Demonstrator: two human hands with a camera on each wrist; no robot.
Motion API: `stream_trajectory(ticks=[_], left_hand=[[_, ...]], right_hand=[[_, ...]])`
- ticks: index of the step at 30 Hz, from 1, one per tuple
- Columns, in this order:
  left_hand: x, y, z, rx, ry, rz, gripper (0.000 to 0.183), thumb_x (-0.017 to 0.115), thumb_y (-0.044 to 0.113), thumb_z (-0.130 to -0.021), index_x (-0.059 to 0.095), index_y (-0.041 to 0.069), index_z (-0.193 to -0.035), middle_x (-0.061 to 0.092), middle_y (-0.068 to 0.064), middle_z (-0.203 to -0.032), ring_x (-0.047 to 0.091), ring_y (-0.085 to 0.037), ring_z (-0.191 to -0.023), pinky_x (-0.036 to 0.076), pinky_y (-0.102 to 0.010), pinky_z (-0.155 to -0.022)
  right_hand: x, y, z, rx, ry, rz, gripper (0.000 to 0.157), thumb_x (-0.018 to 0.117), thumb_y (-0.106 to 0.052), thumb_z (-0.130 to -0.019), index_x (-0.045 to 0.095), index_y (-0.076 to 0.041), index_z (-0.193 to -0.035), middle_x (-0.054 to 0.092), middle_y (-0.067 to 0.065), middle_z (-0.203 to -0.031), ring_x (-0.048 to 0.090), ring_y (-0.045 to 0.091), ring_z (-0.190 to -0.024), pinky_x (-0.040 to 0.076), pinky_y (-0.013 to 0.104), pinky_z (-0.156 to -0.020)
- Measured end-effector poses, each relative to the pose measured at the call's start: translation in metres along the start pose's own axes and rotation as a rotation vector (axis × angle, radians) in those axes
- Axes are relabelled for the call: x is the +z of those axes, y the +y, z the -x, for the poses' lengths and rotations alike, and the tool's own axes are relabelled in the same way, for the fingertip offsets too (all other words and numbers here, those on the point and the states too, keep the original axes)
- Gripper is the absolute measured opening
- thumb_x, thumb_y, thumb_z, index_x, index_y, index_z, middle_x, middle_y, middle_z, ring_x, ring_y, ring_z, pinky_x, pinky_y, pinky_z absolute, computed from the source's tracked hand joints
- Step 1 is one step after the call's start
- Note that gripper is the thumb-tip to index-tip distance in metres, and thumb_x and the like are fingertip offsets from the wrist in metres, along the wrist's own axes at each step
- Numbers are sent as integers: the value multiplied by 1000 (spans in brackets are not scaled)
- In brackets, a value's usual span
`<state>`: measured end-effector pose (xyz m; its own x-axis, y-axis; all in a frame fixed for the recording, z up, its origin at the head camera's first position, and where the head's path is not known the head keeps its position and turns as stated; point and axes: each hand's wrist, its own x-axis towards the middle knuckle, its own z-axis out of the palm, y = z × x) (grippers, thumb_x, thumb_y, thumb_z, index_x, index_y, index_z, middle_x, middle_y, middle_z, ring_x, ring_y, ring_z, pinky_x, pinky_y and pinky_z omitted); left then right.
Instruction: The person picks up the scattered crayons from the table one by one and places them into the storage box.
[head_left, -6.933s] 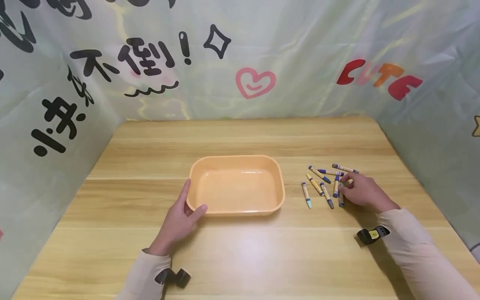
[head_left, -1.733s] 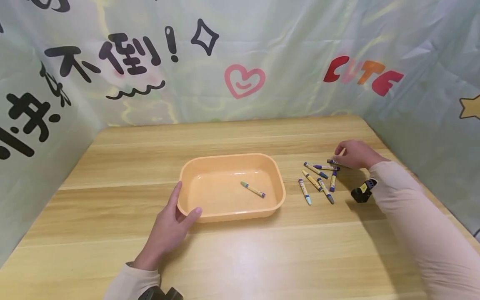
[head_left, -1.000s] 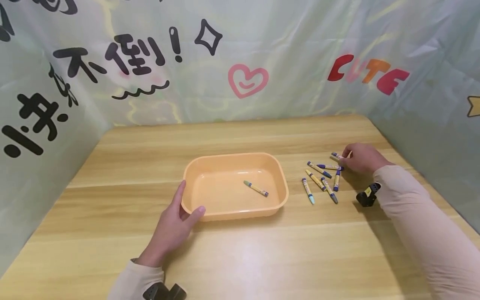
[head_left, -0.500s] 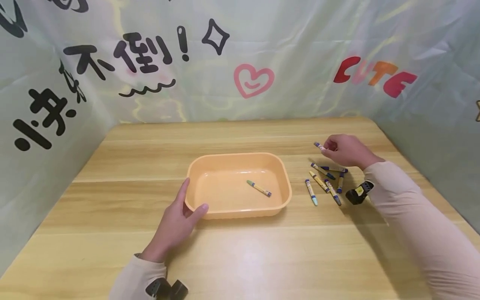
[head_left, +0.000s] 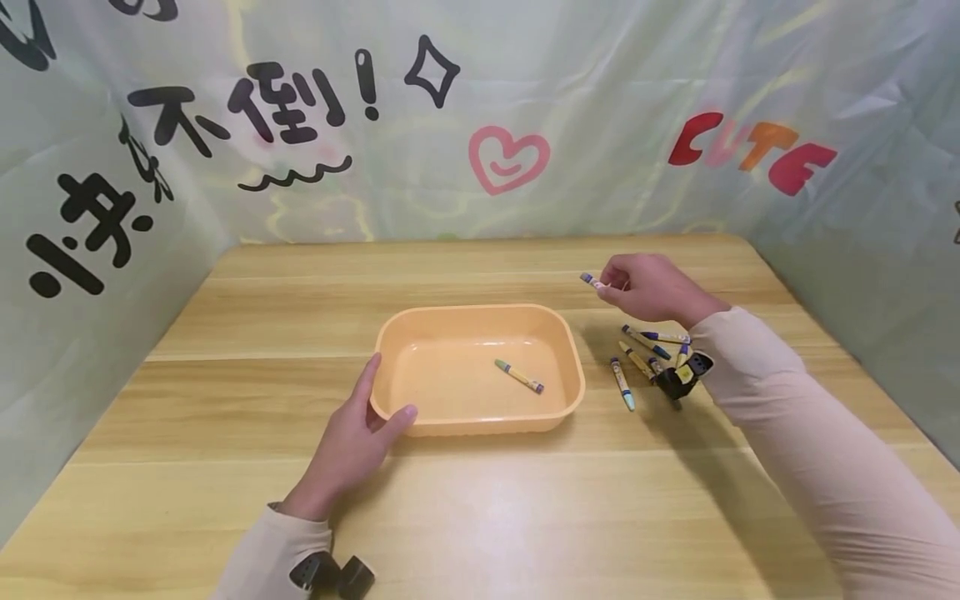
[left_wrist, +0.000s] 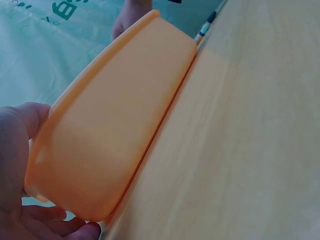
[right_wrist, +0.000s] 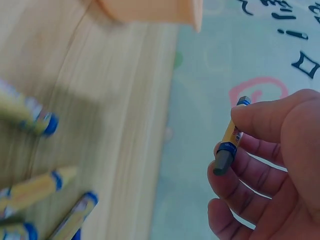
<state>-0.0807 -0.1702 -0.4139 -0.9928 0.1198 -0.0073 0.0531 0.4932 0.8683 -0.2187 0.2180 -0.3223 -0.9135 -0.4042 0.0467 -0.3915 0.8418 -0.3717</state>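
Observation:
Between thumb and fingers, my right hand (head_left: 651, 287) pinches an oil crayon (right_wrist: 231, 136) in a yellow-and-blue wrapper, its tip dark grey-green. That hand is raised above the table, beyond and to the right of an orange plastic basin (head_left: 480, 428). My left hand (head_left: 347, 450) grips the basin's near left corner, thumb at the rim and fingers around the outer wall (left_wrist: 110, 115). A single crayon with a green tip (head_left: 519, 377) lies inside the basin, toward its right side.
Several crayons lie loosely on the wooden table (head_left: 480, 517) right of the basin, among them a light-blue-tipped crayon (head_left: 622, 384). My right wrist camera (head_left: 682, 377) partly hides some of them. A printed cloth (head_left: 600, 100) walls the table at the back and sides.
One crayon now lies in the basin, which was empty at first. My right hand has picked another from the back of the pile, lifted it and carried it left. The left hand keeps its grip.

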Motion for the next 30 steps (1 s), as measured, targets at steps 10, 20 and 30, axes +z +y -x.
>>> stream_trajectory(ticks=[10, 20, 30], left_hand=[[1, 0, 0, 9, 3, 0, 88, 66, 34, -93, 10, 13, -157, 35, -23, -150, 50, -32, -126, 45, -41, -100], [-1, 0, 0, 7, 6, 9, 87, 67, 32, -93, 11, 13, -157, 39, -24, -147, 52, -31, -124, 47, -40, -98], [0, -2, 0, 5, 4, 12, 88, 68, 30, -92, 11, 14, -157, 40, -23, -147, 53, -29, -124, 47, -38, -98]], right_hand=[[4, -31, -16, -110, 8, 9, 10, 64, -15, -92, 64, -6, -90, 66, 4, -82, 59, 18, -69, 50, 39, -68], [14, -63, -34, -186, -57, 14, 12, 62, -16, -92, 66, -4, -93, 68, 6, -85, 62, 20, -75, 52, 40, -74], [26, -85, -45, -207, -253, 28, 14, 60, -15, -94, 70, -5, -97, 67, 2, -82, 61, 16, -70, 52, 36, -75]])
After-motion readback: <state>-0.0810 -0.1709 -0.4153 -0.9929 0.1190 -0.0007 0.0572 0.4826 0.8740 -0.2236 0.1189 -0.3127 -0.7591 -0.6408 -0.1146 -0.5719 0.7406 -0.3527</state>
